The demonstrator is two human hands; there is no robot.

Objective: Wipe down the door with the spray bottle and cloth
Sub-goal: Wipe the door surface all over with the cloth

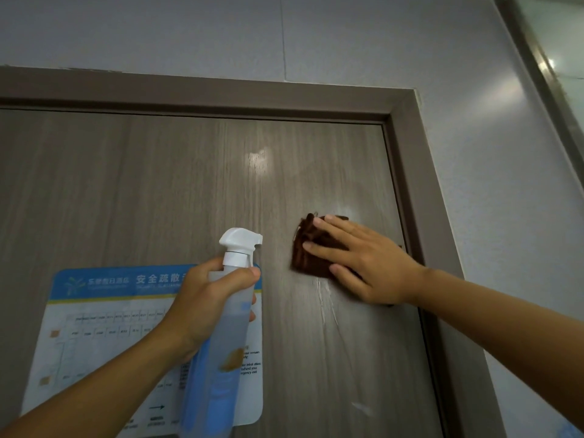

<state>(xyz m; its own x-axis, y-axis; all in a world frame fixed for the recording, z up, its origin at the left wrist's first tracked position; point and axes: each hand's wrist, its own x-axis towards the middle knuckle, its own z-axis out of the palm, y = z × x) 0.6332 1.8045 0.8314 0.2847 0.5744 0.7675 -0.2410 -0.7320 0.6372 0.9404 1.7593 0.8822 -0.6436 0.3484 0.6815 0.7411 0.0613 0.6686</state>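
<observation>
The grey-brown wood-grain door fills the view. My right hand lies flat with spread fingers on a folded brown cloth, pressing it against the door near its right edge. Wet streaks run down the door just below the cloth. My left hand grips the neck of a clear spray bottle with a white trigger head and blue liquid, held upright in front of the door, nozzle pointing right.
A blue-and-white evacuation plan is fixed to the door behind the bottle. The brown door frame runs along the top and right side. Pale grey wall panels lie beyond it, with a metal-edged glass pane at the far right.
</observation>
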